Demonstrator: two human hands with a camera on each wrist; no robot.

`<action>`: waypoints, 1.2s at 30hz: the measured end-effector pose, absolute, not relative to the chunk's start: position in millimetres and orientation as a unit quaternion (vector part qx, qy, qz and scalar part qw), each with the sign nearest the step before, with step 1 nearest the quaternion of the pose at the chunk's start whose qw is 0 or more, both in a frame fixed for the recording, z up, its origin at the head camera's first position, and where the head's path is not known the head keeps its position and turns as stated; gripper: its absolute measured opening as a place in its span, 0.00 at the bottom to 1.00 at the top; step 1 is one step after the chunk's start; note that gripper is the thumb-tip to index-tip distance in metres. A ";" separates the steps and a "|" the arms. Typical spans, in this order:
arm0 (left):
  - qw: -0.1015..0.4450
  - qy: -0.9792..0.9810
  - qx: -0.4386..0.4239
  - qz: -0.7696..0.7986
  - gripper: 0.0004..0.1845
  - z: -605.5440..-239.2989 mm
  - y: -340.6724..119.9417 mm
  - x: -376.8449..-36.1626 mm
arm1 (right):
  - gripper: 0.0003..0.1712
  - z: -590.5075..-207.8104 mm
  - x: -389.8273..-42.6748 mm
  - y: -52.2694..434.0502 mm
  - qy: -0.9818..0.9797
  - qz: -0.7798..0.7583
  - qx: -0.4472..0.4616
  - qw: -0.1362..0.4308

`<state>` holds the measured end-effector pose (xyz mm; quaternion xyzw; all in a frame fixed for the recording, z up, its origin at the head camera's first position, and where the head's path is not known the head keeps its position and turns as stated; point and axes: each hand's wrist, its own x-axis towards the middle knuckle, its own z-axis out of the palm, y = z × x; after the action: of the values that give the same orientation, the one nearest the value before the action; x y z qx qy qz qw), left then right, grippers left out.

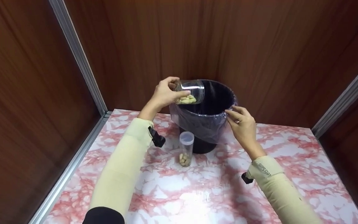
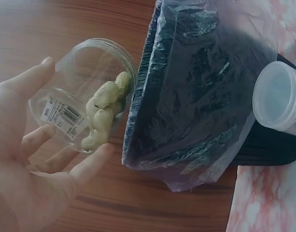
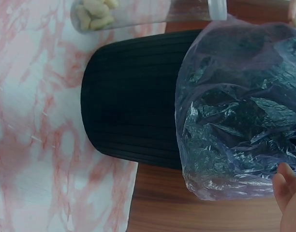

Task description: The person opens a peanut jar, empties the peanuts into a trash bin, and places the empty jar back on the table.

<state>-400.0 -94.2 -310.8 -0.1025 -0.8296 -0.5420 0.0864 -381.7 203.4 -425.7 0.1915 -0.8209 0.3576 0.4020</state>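
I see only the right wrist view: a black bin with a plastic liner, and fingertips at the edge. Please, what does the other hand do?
Observer: The left hand holds a clear jar tipped on its side at the bin rim.
Operator: Is something inside this jar?
Observer: Yes, a few peanuts in shells, lying near its open mouth.
Operator: And my right hand?
Observer: The right hand pinches the liner at the rim.

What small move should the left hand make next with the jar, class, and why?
Probably tip the jar further: the left hand holds it sideways at the bin rim, mouth toward the opening, yet the peanuts sit inside. The right hand steadies the liner.
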 end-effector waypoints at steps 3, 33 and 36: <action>0.081 -0.842 -0.109 -0.523 0.39 -305.8 -92.9 -402.8 | 0.14 -424.1 -383.2 203.8 -0.821 0.360 0.189 0.401; 0.055 -0.876 -0.139 -0.459 0.40 -305.0 -91.2 -408.4 | 0.15 -423.7 -382.9 208.5 -0.821 0.359 0.192 0.400; 0.058 -0.876 -0.143 -0.456 0.41 -306.4 -92.4 -407.9 | 0.15 -424.1 -383.4 208.7 -0.824 0.358 0.189 0.397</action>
<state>-407.9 -92.4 -306.4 -0.1430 -0.8765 -0.4561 0.0581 -383.4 208.7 -424.1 0.1892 -0.8238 0.3583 0.3966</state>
